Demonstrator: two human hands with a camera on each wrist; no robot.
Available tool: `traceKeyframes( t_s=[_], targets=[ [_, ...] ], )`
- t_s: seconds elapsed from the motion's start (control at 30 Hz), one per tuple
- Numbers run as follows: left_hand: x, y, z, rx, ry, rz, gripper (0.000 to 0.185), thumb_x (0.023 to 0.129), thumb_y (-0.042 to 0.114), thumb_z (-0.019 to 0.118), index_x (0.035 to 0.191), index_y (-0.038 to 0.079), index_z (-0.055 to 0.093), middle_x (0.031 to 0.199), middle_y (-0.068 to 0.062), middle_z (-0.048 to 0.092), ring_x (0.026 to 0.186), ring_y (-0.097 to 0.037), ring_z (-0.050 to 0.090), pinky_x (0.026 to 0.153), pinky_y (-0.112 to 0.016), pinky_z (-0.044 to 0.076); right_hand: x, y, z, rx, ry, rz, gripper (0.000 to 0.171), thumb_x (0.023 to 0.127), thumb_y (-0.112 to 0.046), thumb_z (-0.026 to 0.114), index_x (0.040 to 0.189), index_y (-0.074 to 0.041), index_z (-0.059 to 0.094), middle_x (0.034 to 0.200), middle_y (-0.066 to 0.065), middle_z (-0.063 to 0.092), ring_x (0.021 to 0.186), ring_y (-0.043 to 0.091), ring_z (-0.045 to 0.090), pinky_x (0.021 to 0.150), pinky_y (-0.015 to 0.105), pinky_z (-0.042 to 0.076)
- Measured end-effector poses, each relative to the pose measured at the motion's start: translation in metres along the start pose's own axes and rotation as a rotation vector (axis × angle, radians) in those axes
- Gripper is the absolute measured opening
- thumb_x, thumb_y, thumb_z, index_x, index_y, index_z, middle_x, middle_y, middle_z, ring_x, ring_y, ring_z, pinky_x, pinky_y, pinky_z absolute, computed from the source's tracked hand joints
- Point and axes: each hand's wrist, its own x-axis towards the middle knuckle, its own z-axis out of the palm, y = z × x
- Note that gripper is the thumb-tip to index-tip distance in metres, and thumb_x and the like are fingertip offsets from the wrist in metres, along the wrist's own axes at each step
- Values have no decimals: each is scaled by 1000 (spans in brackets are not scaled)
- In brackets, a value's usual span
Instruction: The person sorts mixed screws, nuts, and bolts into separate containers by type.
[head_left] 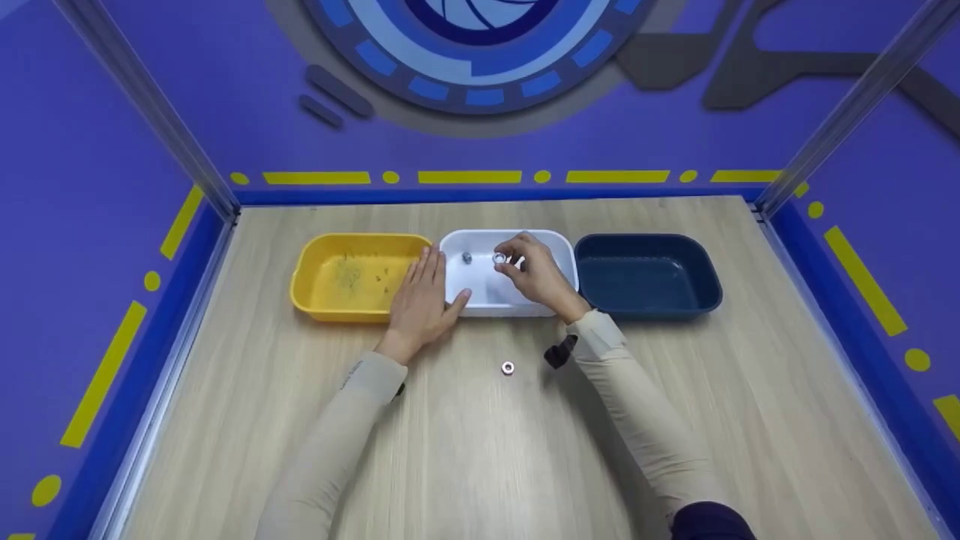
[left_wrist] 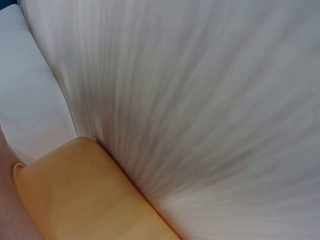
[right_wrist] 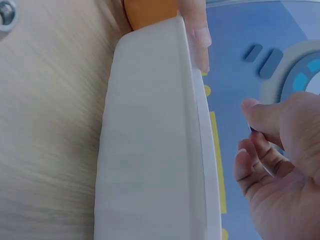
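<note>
My right hand (head_left: 536,271) pinches a small metal nut (head_left: 499,258) between thumb and fingertips, over the white bin (head_left: 510,310). In the right wrist view that hand (right_wrist: 287,155) is above the bin's rim, its fingers mostly hiding the nut. Straight-fingered, my left hand (head_left: 422,304) rests over the rims where the yellow bin (head_left: 360,315) meets the white one, its thumb out over the white bin. A small metal piece (head_left: 466,257) lies inside the white bin. On the table in front, a loose hex nut (head_left: 508,368) lies flat between my forearms.
To the right of the white bin stands a dark blue bin (head_left: 649,311). The yellow bin has a few small dark specks on its floor. All three bins stand in a row on the wooden table (head_left: 450,465), with blue panels (head_left: 195,45) around the sides and back.
</note>
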Motion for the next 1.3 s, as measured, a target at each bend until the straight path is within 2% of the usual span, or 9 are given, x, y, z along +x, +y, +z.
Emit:
traceKeyframes(
  t_s=[0.17, 0.27, 0.37, 0.9, 1.3],
  targets=[
    [1, 0, 1, 2, 7, 3, 92, 109, 65, 31, 168, -4, 19, 178, -22, 18, 167, -35, 12, 137, -49, 17, 9, 2, 3, 11, 27, 24, 21, 96, -2, 77, 116, 6, 75, 103, 21, 66, 92, 32, 68, 78, 38, 59],
    [1, 0, 1, 8, -13, -8, 92, 109, 66, 30, 169, -3, 16, 178, -21, 16, 167, -33, 10, 137, -48, 15, 11, 4, 4, 22, 39, 35, 21, 96, -1, 77, 115, 8, 74, 103, 23, 66, 93, 35, 68, 83, 49, 61],
    [2, 0, 0, 7, -31, -16, 92, 109, 67, 29, 169, -1, 14, 179, -20, 14, 168, -32, 8, 138, -47, 13, 13, 6, 4, 26, 45, 43, 21, 96, 0, 76, 116, 9, 74, 104, 24, 66, 94, 37, 68, 87, 53, 61],
    [1, 0, 0, -4, -33, -20, 93, 109, 68, 28, 170, -1, 13, 179, -19, 11, 168, -32, 7, 138, -46, 11, 13, 9, 5, 29, 46, 52, 26, 96, 0, 77, 120, 7, 74, 108, 28, 65, 95, 39, 69, 89, 57, 61],
    [2, -1, 1, -1, -11, -5, 92, 109, 66, 29, 169, -3, 17, 178, -21, 15, 167, -34, 11, 137, -48, 16, 11, 5, 0, 18, 47, 74, 24, 98, -3, 76, 120, 5, 75, 110, 29, 66, 94, 36, 68, 85, 45, 61]
  ],
)
